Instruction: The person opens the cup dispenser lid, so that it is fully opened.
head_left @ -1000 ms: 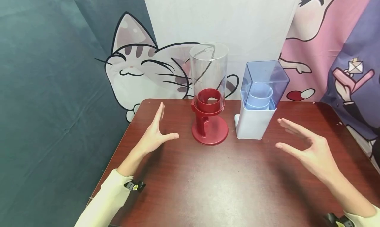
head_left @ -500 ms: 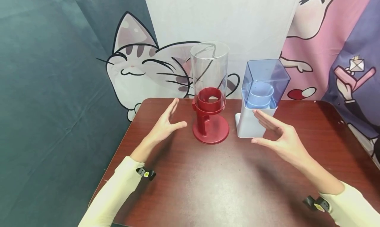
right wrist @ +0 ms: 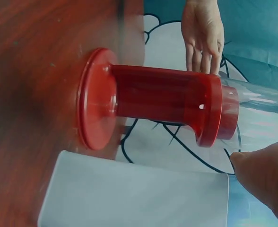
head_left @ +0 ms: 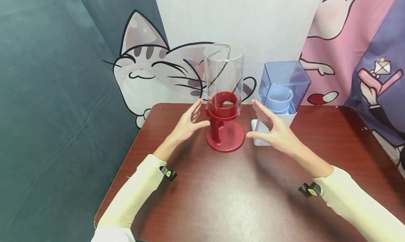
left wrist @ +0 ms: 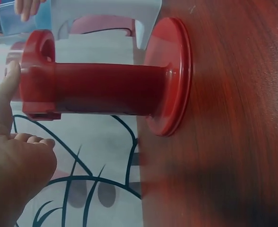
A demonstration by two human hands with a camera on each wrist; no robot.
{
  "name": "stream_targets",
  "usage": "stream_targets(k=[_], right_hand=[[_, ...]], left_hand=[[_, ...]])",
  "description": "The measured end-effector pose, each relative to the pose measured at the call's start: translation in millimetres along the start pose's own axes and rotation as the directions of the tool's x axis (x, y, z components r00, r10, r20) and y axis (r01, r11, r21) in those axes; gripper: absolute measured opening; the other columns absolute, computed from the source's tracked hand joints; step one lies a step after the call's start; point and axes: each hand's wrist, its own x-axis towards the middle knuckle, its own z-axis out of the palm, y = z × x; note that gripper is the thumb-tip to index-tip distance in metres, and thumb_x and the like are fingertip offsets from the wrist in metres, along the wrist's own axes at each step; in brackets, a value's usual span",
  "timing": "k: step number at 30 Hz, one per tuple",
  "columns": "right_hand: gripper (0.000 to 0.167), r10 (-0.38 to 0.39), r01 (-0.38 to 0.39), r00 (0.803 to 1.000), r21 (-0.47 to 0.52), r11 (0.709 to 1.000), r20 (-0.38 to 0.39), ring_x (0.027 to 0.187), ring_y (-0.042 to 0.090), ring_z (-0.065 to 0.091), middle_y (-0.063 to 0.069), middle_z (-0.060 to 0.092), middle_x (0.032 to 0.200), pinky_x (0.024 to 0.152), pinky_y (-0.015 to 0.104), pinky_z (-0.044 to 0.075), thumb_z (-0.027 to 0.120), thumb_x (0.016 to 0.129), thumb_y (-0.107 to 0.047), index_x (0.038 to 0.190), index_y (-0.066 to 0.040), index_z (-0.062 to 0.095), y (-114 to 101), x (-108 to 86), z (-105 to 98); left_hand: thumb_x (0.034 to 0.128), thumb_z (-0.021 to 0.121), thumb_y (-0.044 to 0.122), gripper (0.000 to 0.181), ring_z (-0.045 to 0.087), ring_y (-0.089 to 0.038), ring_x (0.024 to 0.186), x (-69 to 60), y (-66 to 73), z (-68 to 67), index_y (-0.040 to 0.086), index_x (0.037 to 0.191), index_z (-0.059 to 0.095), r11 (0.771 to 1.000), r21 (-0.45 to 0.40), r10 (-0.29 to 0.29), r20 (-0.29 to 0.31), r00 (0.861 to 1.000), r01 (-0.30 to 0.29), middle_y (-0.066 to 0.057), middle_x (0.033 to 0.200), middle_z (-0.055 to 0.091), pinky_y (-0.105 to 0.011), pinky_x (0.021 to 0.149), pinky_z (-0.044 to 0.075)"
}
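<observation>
A clear cylinder [head_left: 224,73] stands upright in a red stand [head_left: 225,136] with a round base. My left hand [head_left: 186,126] is held just left of the stand, thumb and fingers spread apart. On the other side my right hand [head_left: 278,129] is spread in the same way, in front of a white container with a blue see-through top [head_left: 284,77]. The left wrist view shows my left thumb near the red collar [left wrist: 37,75]; whether it touches I cannot tell. Neither hand grips anything.
The white container's body [right wrist: 139,194] stands close beside the red stand, on its right. A brown wooden table [head_left: 221,193] carries both. Behind the table hangs a cloth backdrop [head_left: 237,17] printed with a cat and other cartoon figures.
Both hands have moved inward toward the red stand, the left one rightward and the right one leftward across the front of the white container. Stand and container have stayed in place.
</observation>
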Motion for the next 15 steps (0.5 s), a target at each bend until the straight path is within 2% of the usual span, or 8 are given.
stream_targets(k=[8,15], right_hand=[[0.11,0.074,-0.075,0.997,-0.061,0.995,-0.031,0.159,0.01,0.023,-0.011,0.022,0.174,0.125,0.042,0.028,0.091,0.087,-0.015,0.171,-0.024,0.02,1.8,33.6,9.5],[0.108,0.073,-0.075,0.995,-0.037,0.996,-0.068,0.159,0.01,0.024,-0.007,0.025,0.173,0.126,0.041,0.028,0.09,0.088,-0.021,0.171,-0.021,0.021,5.9,53.5,18.8]], left_hand=[[0.0936,0.075,-0.009,0.089,0.031,-0.023,0.158,18.2,-4.0,6.5,0.004,0.167,0.027,0.998,-0.068,-0.011,0.011,1.0,0.012,-0.011,0.172,0.03,-0.044,0.125,0.029],[0.0943,0.076,-0.007,0.085,0.038,-0.023,0.154,26.1,-8.3,10.7,0.005,0.166,0.031,0.996,-0.091,-0.02,-0.007,1.0,0.019,-0.01,0.17,0.035,-0.037,0.121,0.037]])
